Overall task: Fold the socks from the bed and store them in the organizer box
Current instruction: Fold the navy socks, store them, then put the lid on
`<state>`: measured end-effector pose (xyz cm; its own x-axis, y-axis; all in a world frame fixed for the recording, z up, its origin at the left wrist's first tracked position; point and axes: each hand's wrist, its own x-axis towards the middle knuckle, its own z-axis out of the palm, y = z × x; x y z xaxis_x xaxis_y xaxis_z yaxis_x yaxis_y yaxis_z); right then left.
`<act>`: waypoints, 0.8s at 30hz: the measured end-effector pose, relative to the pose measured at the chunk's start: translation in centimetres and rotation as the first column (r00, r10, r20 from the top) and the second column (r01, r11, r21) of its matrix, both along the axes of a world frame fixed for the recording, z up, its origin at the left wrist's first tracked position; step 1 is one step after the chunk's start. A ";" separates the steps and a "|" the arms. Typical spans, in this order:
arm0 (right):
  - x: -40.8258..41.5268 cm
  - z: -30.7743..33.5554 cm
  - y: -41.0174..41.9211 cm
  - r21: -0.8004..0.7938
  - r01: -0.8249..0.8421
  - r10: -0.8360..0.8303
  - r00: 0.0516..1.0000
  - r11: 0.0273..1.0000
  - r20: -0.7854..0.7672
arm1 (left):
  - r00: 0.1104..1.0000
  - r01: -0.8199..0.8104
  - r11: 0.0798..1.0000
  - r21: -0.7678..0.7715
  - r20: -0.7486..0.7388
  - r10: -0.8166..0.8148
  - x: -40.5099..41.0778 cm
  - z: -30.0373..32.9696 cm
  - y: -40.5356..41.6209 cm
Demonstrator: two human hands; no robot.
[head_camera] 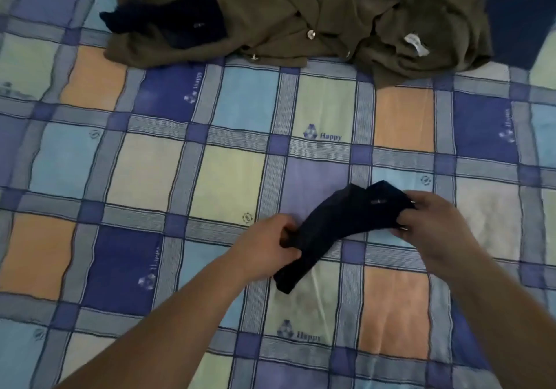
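Observation:
A dark navy sock [340,226] hangs stretched between both my hands just above the checked bedsheet [210,172]. My left hand [267,247] grips its lower part, with the toe end drooping below the hand. My right hand [433,223] pinches the cuff end, near a small label. A second navy sock [168,17] lies at the back left on top of an olive garment. No organizer box is in view.
A crumpled olive-green garment [301,15] with buttons and a white tag lies across the far side of the bed. A dark blue surface [517,3] shows at the top right corner beyond the sheet.

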<state>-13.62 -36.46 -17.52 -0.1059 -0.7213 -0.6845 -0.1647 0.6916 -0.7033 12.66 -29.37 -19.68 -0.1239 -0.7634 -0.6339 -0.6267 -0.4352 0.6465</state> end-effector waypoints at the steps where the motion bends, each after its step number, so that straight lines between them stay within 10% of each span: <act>1: -0.6 -0.4 0.1 0.046 -0.004 0.004 1.000 0.999 -0.011 | 0.999 0.013 0.999 -0.048 0.050 -0.011 -0.3 -0.2 0.6; 6: -1.7 -2.0 -0.1 0.180 0.118 -0.120 0.993 0.977 0.000 | 0.994 -0.058 0.988 -0.142 0.089 0.071 -1.7 -0.9 3.6; 12: -1.6 -2.0 -0.5 0.027 0.027 -0.020 0.972 0.999 -0.236 | 0.841 -0.537 0.842 0.052 -0.049 0.539 -0.2 -0.9 4.1; 18: -1.4 -1.6 1.0 0.025 -0.323 0.255 0.693 0.946 -0.674 | 0.931 -0.316 0.943 -0.099 0.157 0.329 2.5 -0.9 4.1; 24: 4.4 1.2 -4.4 -0.168 -0.468 0.247 0.699 0.868 -0.671 | 0.722 -0.075 0.851 -0.520 0.561 0.406 10.8 -1.6 -0.8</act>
